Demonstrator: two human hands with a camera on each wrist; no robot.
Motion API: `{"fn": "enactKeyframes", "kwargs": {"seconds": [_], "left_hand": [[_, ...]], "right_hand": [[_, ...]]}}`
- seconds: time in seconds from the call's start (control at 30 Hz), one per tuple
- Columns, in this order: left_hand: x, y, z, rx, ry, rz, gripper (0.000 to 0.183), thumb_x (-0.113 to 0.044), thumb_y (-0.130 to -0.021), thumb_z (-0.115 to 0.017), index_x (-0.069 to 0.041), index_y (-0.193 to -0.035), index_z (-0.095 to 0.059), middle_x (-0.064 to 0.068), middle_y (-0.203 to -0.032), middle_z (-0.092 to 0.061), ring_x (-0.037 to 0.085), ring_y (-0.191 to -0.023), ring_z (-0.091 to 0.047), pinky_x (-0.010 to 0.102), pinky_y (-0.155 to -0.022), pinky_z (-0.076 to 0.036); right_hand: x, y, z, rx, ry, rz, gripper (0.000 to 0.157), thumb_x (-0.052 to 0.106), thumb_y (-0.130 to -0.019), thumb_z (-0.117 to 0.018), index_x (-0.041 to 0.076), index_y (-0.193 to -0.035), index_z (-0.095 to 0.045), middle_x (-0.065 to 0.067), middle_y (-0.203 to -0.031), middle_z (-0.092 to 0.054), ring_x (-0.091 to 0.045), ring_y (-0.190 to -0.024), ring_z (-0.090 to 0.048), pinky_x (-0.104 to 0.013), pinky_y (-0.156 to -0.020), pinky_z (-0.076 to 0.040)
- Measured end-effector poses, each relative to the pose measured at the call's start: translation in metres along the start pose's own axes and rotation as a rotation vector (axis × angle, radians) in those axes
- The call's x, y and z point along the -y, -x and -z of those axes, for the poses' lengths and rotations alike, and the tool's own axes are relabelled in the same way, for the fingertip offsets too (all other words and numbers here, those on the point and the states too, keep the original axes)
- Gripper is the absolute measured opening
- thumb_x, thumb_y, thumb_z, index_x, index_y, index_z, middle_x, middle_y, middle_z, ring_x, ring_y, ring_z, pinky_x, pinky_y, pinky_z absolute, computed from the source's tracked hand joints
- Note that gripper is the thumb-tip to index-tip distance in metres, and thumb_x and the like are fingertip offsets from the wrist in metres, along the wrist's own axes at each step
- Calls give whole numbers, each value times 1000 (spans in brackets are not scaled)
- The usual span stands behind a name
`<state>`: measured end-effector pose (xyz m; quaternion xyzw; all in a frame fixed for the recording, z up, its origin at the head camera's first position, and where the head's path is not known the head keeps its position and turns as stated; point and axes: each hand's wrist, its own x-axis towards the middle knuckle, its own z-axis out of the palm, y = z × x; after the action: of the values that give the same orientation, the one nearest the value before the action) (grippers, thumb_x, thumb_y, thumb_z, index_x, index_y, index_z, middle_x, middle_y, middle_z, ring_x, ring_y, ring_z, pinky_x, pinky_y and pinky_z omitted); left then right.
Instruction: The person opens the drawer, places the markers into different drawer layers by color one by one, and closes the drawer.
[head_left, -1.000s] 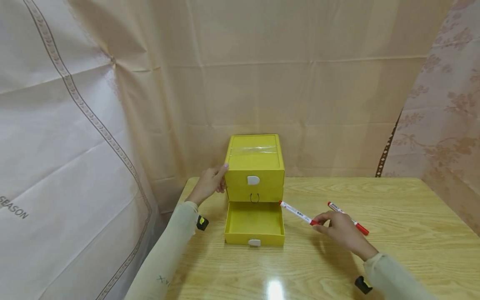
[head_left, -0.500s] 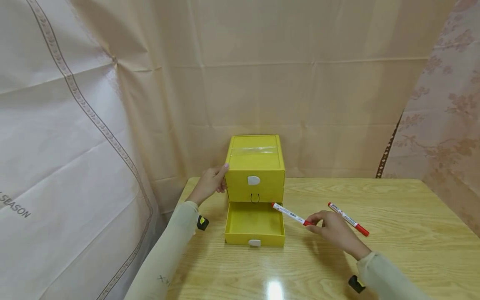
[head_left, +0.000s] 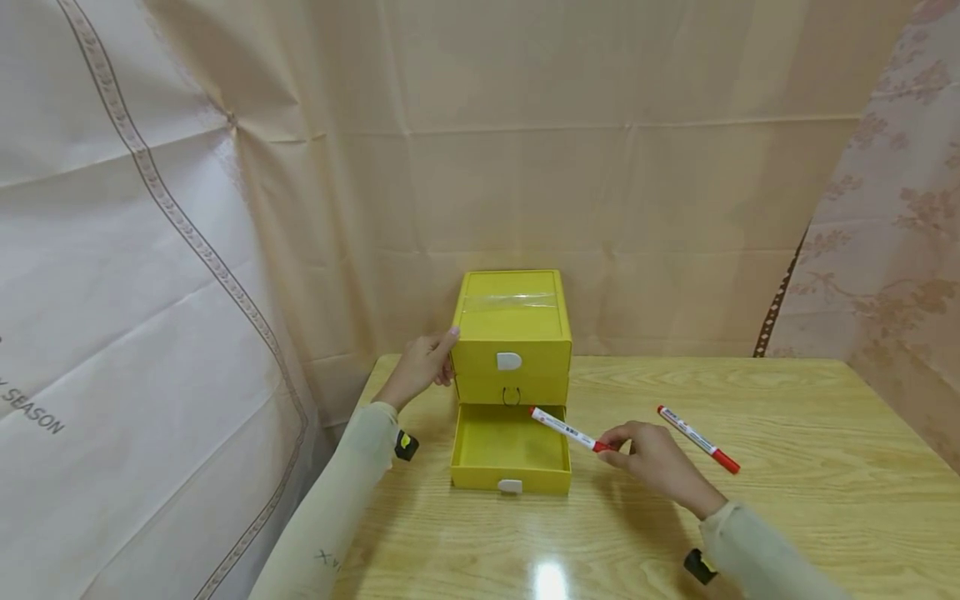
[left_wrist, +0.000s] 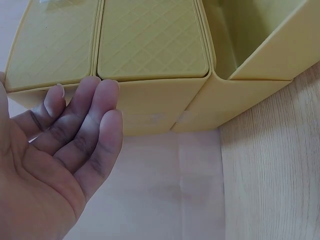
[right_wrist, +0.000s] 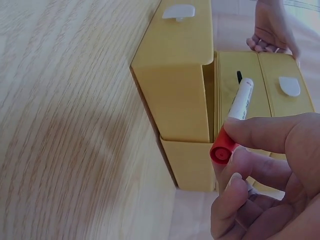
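Observation:
A yellow drawer box [head_left: 513, 321] stands at the back of the table, its bottom drawer [head_left: 512, 479] pulled out. My left hand [head_left: 420, 367] rests against the box's left side, thumb at the upper front corner; its fingertips [left_wrist: 107, 92] meet the side wall in the left wrist view. Between thumb and fingers, my right hand [head_left: 660, 467] pinches a white marker [head_left: 564, 429] by its red cap end. In the head view, its far tip overlaps the drawer's right back part. The right wrist view shows the red cap [right_wrist: 222, 150] toward the camera.
A second white-and-red marker [head_left: 697, 437] lies on the wooden table [head_left: 795, 517], right of my right hand. A beige curtain [head_left: 525, 167] hangs close behind the box. White tabs [head_left: 508, 361] mark the drawer fronts, and a black loop [head_left: 511, 396] hangs on the middle one.
My right hand has moved left with the marker, bringing its tip from beside the box to over the pulled-out drawer. The left hand and the box have stayed in place.

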<state>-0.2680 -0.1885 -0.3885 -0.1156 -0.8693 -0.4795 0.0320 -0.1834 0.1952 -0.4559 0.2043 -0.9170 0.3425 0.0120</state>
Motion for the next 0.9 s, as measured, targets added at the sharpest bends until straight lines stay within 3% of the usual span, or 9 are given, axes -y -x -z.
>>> {"fn": "enactKeyframes", "kwargs": {"seconds": [0.33,0.73,0.9], "left_hand": [[2,-1,1,5,-7,7,78,-75,-99,-41,-6,-78,-69,14,-74,-68,34,-68,-68,39,-65,-58],[3,-1,0,8,-8,1,80,-76,-98,-41,-5,-77,-69,17,-76,-69,30,-67,-68,39,-64,-58],[4,-1,0,3,-5,0,79,-76,-97,-41,-5,-77,-69,13,-73,-68,28,-66,-67,46,-68,-59]], "right_hand": [[7,-4,-6,8,-24,70,6,13,-91,-80,13,-97,-79,10,-84,-68,-7,-58,-45,-25,-52,-41],[17,-9,-13,18,-24,72,5,12,-91,-79,14,-95,-79,11,-82,-67,-7,-59,-47,-25,-53,-41],[19,-12,-17,18,-27,89,4,13,-90,-80,14,-94,-79,11,-81,-66,-7,-60,-47,-24,-54,-42]]}}
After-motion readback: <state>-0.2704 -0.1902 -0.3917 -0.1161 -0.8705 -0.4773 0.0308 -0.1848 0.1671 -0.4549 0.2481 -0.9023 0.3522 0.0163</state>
